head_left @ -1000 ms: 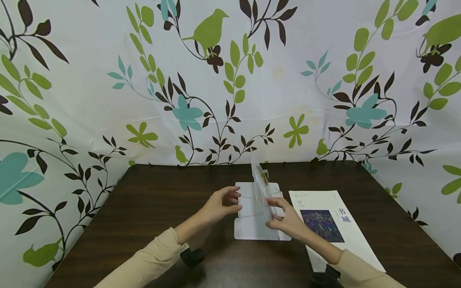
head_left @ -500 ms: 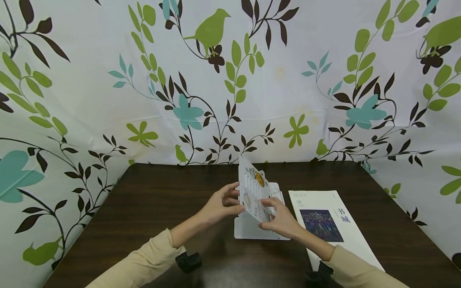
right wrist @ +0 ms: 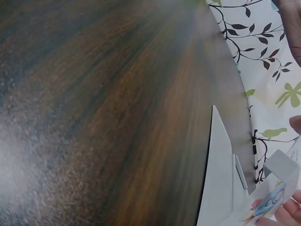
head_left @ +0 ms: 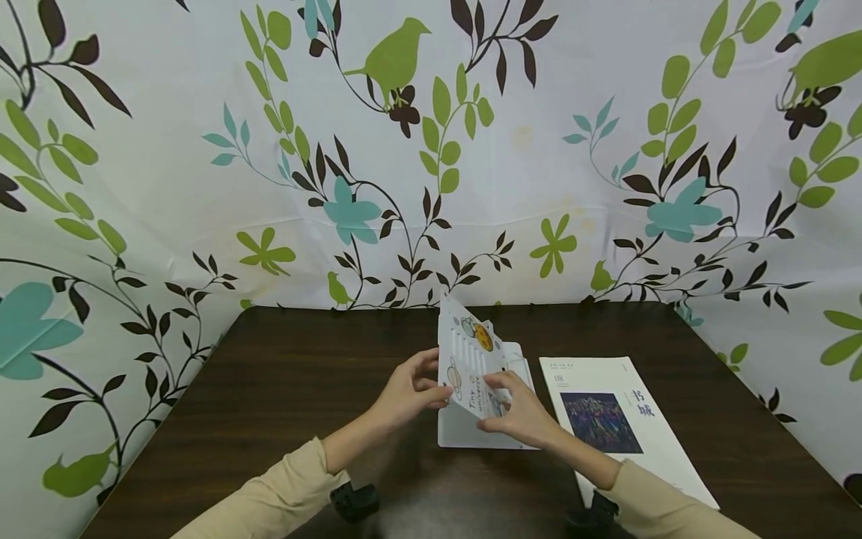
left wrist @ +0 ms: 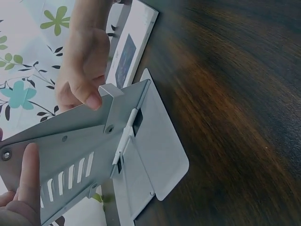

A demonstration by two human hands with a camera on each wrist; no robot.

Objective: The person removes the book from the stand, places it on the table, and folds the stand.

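Note:
A white metal folding book stand (head_left: 468, 352) with cartoon prints and "Tiny universe" lettering sits mid-table, its panel raised at a tilt above the flat base plate (head_left: 465, 436). My left hand (head_left: 406, 387) holds the panel's left edge; in the left wrist view one of its fingers (left wrist: 30, 165) lies along the bare metal back. My right hand (head_left: 520, 410) grips the panel's lower right part, its thumb (left wrist: 89, 96) beside a bent tab (left wrist: 111, 90). Slots, rivets and a hinged wire support (left wrist: 126, 134) show on the panel's rear. In the right wrist view, the stand is partly cut off.
A white book (head_left: 663, 442) with a dark picture on its cover lies to the right, under my right forearm. Behind the dark wooden table (head_left: 323, 359) hangs a cloth (head_left: 498, 172) printed with leaves and birds.
The raised panel has swung to the left and turned its printed face towards the head camera. My right hand has moved slightly left with it, and my left hand now holds its left edge.

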